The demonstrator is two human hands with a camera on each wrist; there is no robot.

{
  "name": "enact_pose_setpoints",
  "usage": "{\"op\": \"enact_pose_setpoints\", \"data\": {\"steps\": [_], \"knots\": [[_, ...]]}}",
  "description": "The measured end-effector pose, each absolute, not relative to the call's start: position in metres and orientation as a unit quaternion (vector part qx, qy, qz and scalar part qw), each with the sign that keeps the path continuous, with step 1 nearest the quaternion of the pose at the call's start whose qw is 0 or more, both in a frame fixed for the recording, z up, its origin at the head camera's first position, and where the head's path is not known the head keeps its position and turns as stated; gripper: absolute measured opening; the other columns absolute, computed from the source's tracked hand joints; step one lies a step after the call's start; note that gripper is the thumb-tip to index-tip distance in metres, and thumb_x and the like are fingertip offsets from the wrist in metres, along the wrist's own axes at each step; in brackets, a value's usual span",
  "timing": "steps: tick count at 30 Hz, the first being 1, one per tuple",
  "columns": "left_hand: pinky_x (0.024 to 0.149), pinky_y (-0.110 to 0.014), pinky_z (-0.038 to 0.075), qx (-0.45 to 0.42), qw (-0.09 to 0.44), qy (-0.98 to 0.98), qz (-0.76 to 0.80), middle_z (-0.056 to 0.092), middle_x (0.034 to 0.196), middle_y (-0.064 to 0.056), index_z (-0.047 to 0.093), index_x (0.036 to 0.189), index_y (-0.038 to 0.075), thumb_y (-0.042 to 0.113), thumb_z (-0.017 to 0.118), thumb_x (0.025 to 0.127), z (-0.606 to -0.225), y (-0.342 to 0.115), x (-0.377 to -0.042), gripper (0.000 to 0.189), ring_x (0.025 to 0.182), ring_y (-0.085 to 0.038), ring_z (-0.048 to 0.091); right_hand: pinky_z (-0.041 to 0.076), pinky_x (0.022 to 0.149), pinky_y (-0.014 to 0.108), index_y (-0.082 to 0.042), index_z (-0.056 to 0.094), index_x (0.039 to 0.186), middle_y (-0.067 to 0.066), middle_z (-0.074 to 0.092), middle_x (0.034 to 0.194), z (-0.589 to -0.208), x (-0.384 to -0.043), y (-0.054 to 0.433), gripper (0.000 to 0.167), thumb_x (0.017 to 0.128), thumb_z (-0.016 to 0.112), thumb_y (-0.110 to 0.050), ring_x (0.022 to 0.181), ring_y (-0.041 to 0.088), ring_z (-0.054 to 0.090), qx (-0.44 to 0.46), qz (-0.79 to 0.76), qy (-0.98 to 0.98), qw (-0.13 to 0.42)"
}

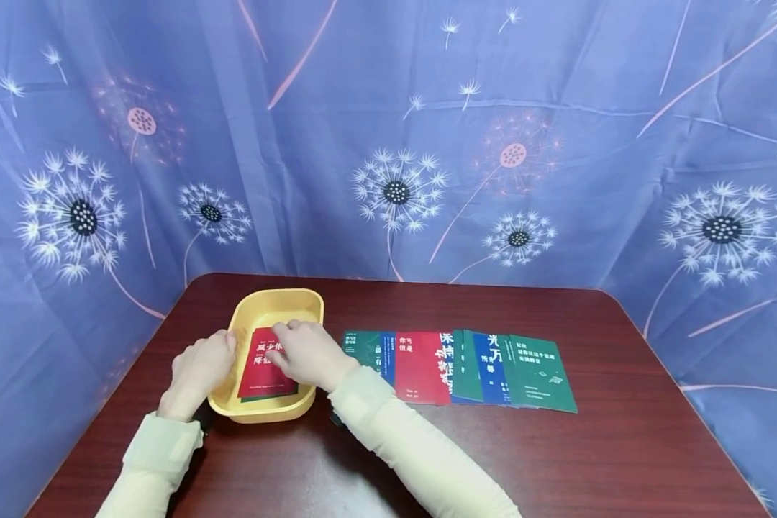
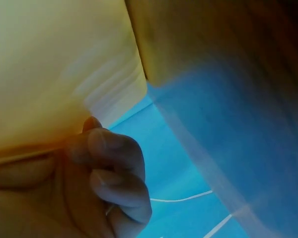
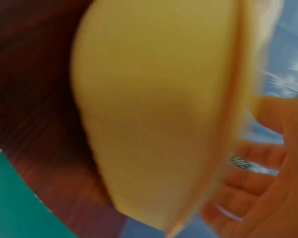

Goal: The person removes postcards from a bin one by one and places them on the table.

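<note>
On the left of the table stands a yellow plastic bin (image 1: pixel 289 299). My left hand (image 1: pixel 201 367) grips its left rim; the left wrist view has the curled fingers (image 2: pixel 116 148) at the bin wall (image 2: pixel 54 64). Inside the bin lies a red card (image 1: pixel 268 374) with white lettering, a green card (image 1: pixel 259 398) showing beneath it. My right hand (image 1: pixel 314 352) reaches over the bin's right rim, thumb and fingers spread apart above the red card. From the right wrist, the bin's outer wall (image 3: pixel 149 99) hides the fingertips of the hand (image 3: pixel 268 183).
Right of the bin, a row of overlapping cards lies on the dark red wooden table (image 1: pixel 621 432): green, blue, a red card (image 1: pixel 417 367), then blue and a green card (image 1: pixel 544 374) at the right end. A blue dandelion-patterned curtain (image 1: pixel 324 144) hangs behind.
</note>
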State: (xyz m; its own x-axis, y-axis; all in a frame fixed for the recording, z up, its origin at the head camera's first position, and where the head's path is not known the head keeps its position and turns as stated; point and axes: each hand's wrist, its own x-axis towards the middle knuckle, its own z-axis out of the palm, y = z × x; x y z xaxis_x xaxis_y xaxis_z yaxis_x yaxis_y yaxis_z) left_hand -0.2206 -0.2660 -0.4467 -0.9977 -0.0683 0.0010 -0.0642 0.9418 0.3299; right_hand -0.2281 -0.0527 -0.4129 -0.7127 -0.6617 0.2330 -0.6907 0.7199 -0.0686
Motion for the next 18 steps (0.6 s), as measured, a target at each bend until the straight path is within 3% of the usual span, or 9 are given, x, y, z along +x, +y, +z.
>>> {"op": "enact_pose_setpoints", "data": {"steps": [3, 6, 11, 18], "knots": [[0.060, -0.057, 0.045, 0.034, 0.007, -0.985, -0.168, 0.060, 0.085, -0.027, 0.058, 0.098, -0.002, 0.033, 0.025, 0.105, -0.447, -0.265, -0.220, 0.049, 0.076, -0.044, 0.059, 0.040, 0.098, 0.040, -0.013, 0.062, 0.110, 0.000, 0.067, 0.095, -0.424, -0.236, -0.061, 0.031, 0.096, 0.057, -0.041, 0.095, 0.014, 0.063, 0.304, 0.061, -0.948, 0.073], [0.060, -0.057, 0.045, 0.031, 0.012, -0.985, -0.169, 0.060, 0.083, -0.026, 0.057, 0.095, -0.001, 0.033, 0.026, 0.105, -0.449, -0.262, -0.220, 0.048, 0.076, -0.044, 0.060, 0.029, 0.105, 0.051, -0.015, 0.061, 0.115, -0.001, 0.068, 0.100, -0.438, -0.241, -0.065, 0.035, 0.097, 0.054, -0.044, 0.101, 0.015, 0.061, 0.237, 0.043, -0.970, 0.039], [0.057, -0.057, 0.044, 0.023, 0.023, -0.984, -0.173, 0.060, 0.082, -0.026, 0.058, 0.094, -0.001, 0.032, 0.028, 0.105, -0.447, -0.260, -0.221, 0.046, 0.075, -0.045, 0.060, 0.020, 0.109, 0.057, -0.019, 0.054, 0.136, -0.002, 0.069, 0.112, -0.451, -0.247, -0.077, 0.057, 0.096, 0.045, -0.058, 0.116, 0.019, 0.055, 0.177, -0.026, -0.984, 0.010], [0.055, -0.055, 0.044, 0.023, 0.026, -0.985, -0.171, 0.060, 0.080, -0.025, 0.058, 0.093, -0.001, 0.032, 0.027, 0.105, -0.448, -0.262, -0.221, 0.047, 0.073, -0.043, 0.060, 0.015, 0.109, 0.060, -0.026, 0.041, 0.147, 0.000, 0.057, 0.133, -0.452, -0.248, -0.092, 0.088, 0.080, 0.040, -0.083, 0.129, 0.021, 0.045, 0.148, -0.097, -0.984, -0.035]]}}
